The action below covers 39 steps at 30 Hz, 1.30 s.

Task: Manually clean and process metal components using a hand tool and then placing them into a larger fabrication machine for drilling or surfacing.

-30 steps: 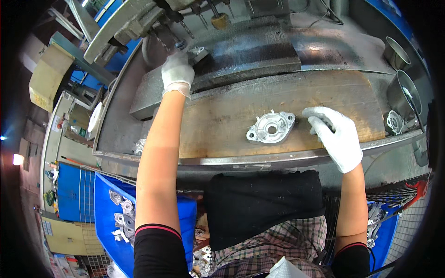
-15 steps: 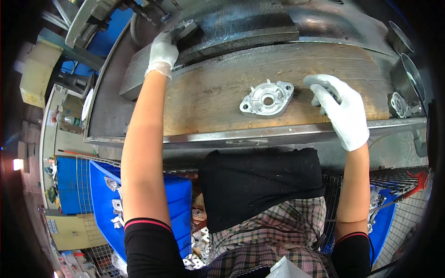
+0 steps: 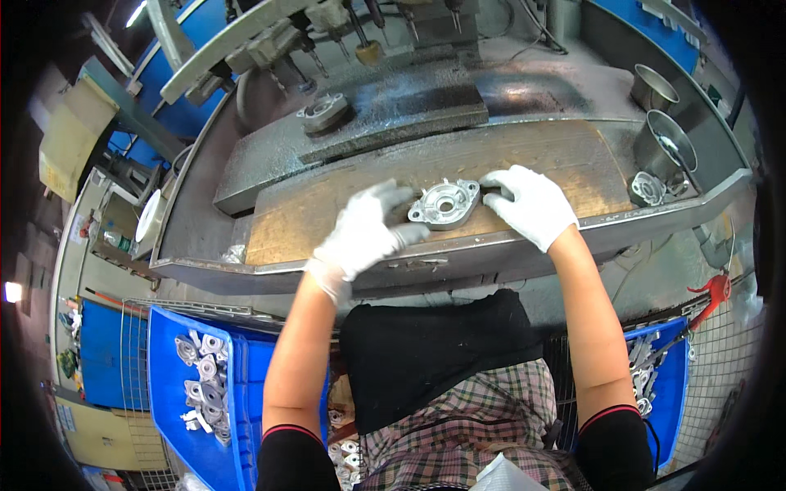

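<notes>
At far left, a yellow cabinet (image 3: 102, 438) bears a pale label (image 3: 65, 417), too small to read. Beside you, a smooth blue bin (image 3: 250, 380) holds grey castings (image 3: 210, 394). A second part (image 3: 323, 113) sits on the dark, speckled block (image 3: 409, 127). Your left hand (image 3: 362, 233), white-gloved and blurred, has thumb and fingers wide apart; contact cannot be told. The part (image 3: 444, 217) lies between your hands on the brown, wood-grained board (image 3: 565, 164): silvery, lozenge-shaped, bored at centre, a holed lug at each end. Your right hand (image 3: 530, 206), white-gloved, curves thumb and forefinger moderately apart just beside the right lug; contact cannot be told. Farther right stand round metal cups (image 3: 661, 141).
</notes>
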Available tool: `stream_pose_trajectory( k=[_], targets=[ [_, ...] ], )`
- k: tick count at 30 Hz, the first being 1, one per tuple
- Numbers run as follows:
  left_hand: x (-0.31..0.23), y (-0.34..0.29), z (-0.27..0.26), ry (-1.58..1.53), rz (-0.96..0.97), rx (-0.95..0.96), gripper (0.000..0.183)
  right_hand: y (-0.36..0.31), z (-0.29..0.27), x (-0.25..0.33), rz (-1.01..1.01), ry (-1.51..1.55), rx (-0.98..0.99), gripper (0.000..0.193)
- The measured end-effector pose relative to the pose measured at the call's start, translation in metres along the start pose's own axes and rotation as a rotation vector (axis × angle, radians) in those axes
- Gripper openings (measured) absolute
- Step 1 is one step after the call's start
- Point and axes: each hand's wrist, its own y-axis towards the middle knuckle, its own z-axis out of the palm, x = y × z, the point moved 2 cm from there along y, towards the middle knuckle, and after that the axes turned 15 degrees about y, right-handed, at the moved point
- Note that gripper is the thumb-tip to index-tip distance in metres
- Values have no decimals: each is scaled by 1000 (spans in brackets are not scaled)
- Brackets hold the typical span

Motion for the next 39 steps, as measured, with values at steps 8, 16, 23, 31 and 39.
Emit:
stream_pose_trajectory(
  k=[8,16,23,31,39],
  targets=[
    [-8,-2,9,-166,-59,-93,41,-1,0,2,-20,38,21,24],
    [-63,-28,22,-1321,-38,-289,61,-25,-6,15,-98,272,-128,19],
    [-97,-62,51,-1704,-6,-325,74,-93,-7,35,-112,383,-250,11],
    [-87,-123,96,-2245,-109,107,19,-181,-115,-7,-22,-239,-743,13],
    [-12,-153,227,-2229,-728,192,27,-337,-208,-147,472,-519,-1233,43]
  ],
)
